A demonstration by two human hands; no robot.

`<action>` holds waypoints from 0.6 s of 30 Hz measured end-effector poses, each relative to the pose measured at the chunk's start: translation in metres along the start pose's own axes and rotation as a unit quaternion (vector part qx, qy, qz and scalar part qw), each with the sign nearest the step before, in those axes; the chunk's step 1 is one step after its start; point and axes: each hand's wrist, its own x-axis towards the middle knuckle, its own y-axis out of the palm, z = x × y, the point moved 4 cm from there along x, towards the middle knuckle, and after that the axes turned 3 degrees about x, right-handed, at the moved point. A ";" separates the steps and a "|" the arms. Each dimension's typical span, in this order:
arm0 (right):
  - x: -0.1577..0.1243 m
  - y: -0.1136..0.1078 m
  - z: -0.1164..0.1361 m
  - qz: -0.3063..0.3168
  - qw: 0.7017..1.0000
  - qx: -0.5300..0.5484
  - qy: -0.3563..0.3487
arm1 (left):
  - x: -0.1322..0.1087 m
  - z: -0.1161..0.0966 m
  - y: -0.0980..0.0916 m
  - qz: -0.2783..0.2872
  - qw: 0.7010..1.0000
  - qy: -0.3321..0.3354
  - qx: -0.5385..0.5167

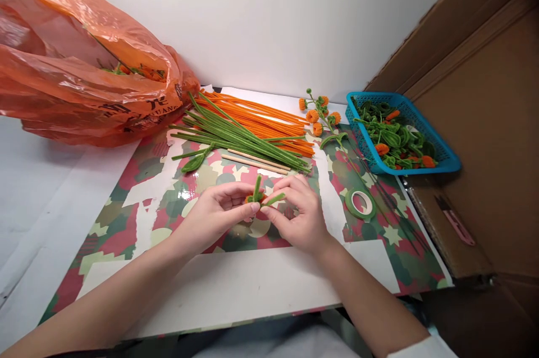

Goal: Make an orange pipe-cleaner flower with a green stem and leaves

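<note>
Head view: left hand (222, 205) pinching small orange-and-green flower (255, 198), held over camouflage mat (115, 223); right hand (301, 212) curled, thumb touching flower's green strip (275, 200), cannot tell if gripping. Beyond hands: wooden sticks (255, 164), green pipe cleaners (246, 136), orange pipe cleaners (261, 111). To right: tape roll (350, 207), blue basket (451, 161).

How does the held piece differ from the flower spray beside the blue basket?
The held piece is small; the flower spray is longer. Left hand and right hand hold the piece; neither touches the spray. The piece shows little orange; the spray carries several orange balls. Both are fuzzy, green and orange.
</note>
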 end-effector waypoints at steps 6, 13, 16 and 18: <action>-0.009 0.003 0.004 -0.134 0.990 0.004 0.045 | -0.002 0.004 0.002 -0.001 0.999 -0.005 -0.035; -0.012 0.004 0.008 -0.155 0.987 -0.002 -0.032 | -0.003 0.009 0.001 -0.019 0.997 -0.016 -0.068; -0.012 0.005 0.010 -0.131 0.989 -0.005 -0.063 | -0.003 0.013 0.001 -0.032 0.995 -0.024 -0.090; -0.012 0.005 0.010 -0.113 0.992 -0.019 -0.058 | -0.003 0.013 0.000 -0.040 0.995 -0.027 -0.092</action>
